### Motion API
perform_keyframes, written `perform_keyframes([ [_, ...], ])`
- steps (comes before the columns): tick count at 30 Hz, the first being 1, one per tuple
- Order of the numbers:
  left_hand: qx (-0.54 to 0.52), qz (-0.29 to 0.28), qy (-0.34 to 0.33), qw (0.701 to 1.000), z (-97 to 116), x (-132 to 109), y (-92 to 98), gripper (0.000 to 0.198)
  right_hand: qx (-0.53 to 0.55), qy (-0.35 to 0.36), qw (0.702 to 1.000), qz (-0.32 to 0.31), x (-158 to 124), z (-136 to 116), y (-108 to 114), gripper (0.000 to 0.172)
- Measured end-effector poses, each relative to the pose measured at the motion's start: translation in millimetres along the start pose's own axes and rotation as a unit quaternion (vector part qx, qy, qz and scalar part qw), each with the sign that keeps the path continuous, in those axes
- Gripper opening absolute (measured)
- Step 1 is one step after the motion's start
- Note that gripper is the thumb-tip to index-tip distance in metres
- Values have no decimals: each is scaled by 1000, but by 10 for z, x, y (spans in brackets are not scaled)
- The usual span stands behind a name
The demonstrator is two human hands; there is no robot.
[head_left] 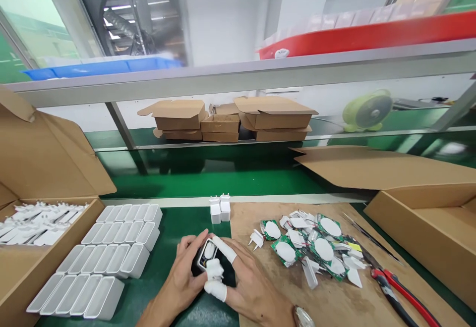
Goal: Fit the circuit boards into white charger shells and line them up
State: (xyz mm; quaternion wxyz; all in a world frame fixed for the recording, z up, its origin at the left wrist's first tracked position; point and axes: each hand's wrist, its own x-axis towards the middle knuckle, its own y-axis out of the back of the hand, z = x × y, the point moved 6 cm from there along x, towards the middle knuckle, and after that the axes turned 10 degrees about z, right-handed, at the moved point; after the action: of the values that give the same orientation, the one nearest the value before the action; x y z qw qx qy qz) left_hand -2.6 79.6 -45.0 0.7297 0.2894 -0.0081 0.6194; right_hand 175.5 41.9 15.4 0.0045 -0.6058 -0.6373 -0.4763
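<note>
My left hand (185, 268) is closed round the left side of a black holder (229, 269) at the front middle of the bench. A white open plastic housing (208, 250) sits in the holder, with parts showing inside. My right hand (247, 277), with white covers on thumb and index finger, pinches a white plug piece (214, 269) over the housing's near end. Whether the piece touches the housing is hard to tell. Just beyond my hands stand white plug adapters (220, 209). One loose plug piece with two pins (256, 238) lies right of my hands.
Rows of white open housings (106, 262) stand at left, beside a carton of white parts (40, 223). On the brown board (267, 213) are a pile of green circuit boards (316, 245), red-black pliers (401, 287) and tweezers (372, 238). An open carton (427, 238) flanks the right.
</note>
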Motion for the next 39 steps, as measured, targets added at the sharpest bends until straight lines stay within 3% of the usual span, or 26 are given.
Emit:
perform_keyframes([
  [2,-70,-24,62,995,-30,35,-24,73,12,-13,1000,14,4,41,45,57],
  [5,-169,-3,139,976,-66,82,-3,76,-2,1,999,45,-10,116,59,47],
  [10,-275,12,124,953,66,145,123,93,-31,67,997,21,-7,176,-51,49],
  [15,-335,7,172,926,149,186,260,68,-41,104,993,-37,76,154,-97,49],
  [21,-256,109,175,944,46,267,314,54,-45,111,990,-74,116,149,-179,48],
  [28,-144,265,136,944,82,304,78,35,-154,138,967,-147,135,121,-215,67],
  [35,-99,256,94,957,162,293,56,32,-100,139,977,-131,145,74,-168,61],
  [39,-99,234,89,963,149,293,77,39,-82,85,982,-148,111,108,-217,63],
])
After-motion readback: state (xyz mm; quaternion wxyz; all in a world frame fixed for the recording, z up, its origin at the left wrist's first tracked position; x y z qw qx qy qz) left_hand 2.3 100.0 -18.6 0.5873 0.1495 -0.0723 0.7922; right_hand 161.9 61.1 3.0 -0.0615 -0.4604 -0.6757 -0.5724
